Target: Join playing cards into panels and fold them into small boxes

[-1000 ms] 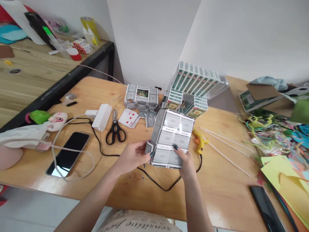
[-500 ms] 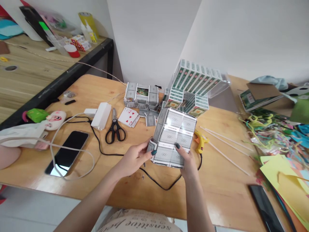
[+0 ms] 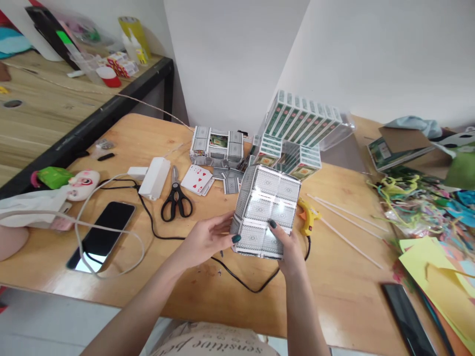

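A box covered in grey-patterned playing cards (image 3: 261,207) is held tilted above the table. My right hand (image 3: 291,247) grips its lower right edge, thumb flat on the front and fingers hidden behind. At the lower left corner my left hand (image 3: 210,240) is closed on the box, its thumb against the front edge and its fingers along the left side. Behind it stands another card-covered piece (image 3: 217,146), with loose playing cards (image 3: 196,179) in front. A yellow glue gun (image 3: 308,217) lies just right of the box.
Scissors (image 3: 175,198), a white block (image 3: 155,178) and a phone (image 3: 102,235) lie to the left among cables. Stacked card packs (image 3: 304,118) stand at the back. Glue sticks (image 3: 351,242), colourful scraps (image 3: 419,207) and yellow paper (image 3: 438,272) are on the right.
A small flap of card that stuck out at the box's left side by my left hand no longer shows. My left fingers have shifted along that side. My right hand keeps its grip.
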A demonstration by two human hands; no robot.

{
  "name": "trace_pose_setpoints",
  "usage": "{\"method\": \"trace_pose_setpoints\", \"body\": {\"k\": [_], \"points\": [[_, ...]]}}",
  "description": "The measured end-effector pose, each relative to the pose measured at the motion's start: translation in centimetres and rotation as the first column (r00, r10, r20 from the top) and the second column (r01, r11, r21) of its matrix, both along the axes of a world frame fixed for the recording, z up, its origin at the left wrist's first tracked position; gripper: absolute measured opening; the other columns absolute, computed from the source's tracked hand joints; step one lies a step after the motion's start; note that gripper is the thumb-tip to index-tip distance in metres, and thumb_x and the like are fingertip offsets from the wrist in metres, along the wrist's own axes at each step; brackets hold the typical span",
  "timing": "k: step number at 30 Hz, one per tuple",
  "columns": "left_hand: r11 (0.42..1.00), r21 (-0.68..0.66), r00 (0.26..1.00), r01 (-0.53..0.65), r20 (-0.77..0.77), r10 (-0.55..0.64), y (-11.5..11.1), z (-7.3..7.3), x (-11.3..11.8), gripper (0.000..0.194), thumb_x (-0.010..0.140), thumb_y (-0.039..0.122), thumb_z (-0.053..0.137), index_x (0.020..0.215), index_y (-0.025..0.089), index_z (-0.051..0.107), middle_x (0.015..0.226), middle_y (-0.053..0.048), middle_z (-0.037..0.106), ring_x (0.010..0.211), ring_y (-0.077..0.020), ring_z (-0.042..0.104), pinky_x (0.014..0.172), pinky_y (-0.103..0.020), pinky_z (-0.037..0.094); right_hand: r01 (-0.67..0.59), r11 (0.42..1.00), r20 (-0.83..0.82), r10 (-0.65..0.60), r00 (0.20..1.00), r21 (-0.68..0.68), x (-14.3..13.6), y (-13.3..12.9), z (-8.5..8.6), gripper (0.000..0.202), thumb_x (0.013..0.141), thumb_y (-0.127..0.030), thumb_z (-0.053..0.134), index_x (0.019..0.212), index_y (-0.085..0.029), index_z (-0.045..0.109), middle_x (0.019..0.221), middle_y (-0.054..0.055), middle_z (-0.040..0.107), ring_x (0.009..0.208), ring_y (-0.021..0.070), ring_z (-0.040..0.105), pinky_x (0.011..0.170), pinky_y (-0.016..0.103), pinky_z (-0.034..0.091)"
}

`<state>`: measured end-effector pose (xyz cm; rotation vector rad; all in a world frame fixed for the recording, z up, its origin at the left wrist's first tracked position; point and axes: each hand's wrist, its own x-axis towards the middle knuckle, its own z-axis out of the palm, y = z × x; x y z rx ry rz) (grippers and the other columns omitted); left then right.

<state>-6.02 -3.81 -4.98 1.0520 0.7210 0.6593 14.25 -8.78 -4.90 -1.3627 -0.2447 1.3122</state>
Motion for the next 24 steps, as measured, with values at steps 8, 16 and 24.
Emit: {"method": "trace_pose_setpoints", "body": {"k": [8, 16, 24], "points": [[1.0, -0.022, 0.999, -0.001, -0.038, 0.0, 0.22, 0.21, -0.1, 0.053, 0.079, 0.029, 0.069, 0.129, 0.014, 0.055, 0.122, -0.01, 0.066, 0.112, -0.0247, 0.062, 0.099, -0.037, 0.047, 0.02, 1.0, 0.046, -0.021, 0.999, 0.016, -0.48, 0.31, 0.21, 0.059, 0.054, -0.034, 0.084, 0.108, -0.015, 0.069, 0.098, 0.009, 0.075, 0.093, 0.0326, 0.07, 0.083, 0.043, 0.056], [0.999, 0.014, 0.994, 0.033, -0.108, -0.032, -0.18, 0.35, -0.24, 0.049, 0.084, 0.033, 0.062, 0.129, 0.013, 0.055, 0.121, -0.009, 0.066, 0.11, -0.0242, 0.062, 0.097, -0.035, 0.047, 0.029, 1.0, 0.099, -0.028, 0.995, -0.006, -0.41, 0.36, 0.51, 0.059, 0.053, -0.037, 0.084, 0.106, -0.015, 0.07, 0.095, 0.009, 0.075, 0.09, 0.0327, 0.07, 0.083, 0.044, 0.057], [0.994, 0.053, 0.986, 0.097, -0.141, -0.089, -0.17, 0.87, -0.25, 0.05, 0.087, 0.037, 0.059, 0.132, 0.016, 0.053, 0.126, -0.009, 0.063, 0.116, -0.0254, 0.058, 0.1, -0.037, 0.046, 0.03, 1.0, 0.133, -0.029, 0.991, -0.003, -0.56, 0.15, 0.78, 0.06, 0.055, -0.037, 0.083, 0.11, -0.016, 0.068, 0.1, 0.01, 0.075, 0.096, 0.0332, 0.069, 0.084, 0.045, 0.056]]}}
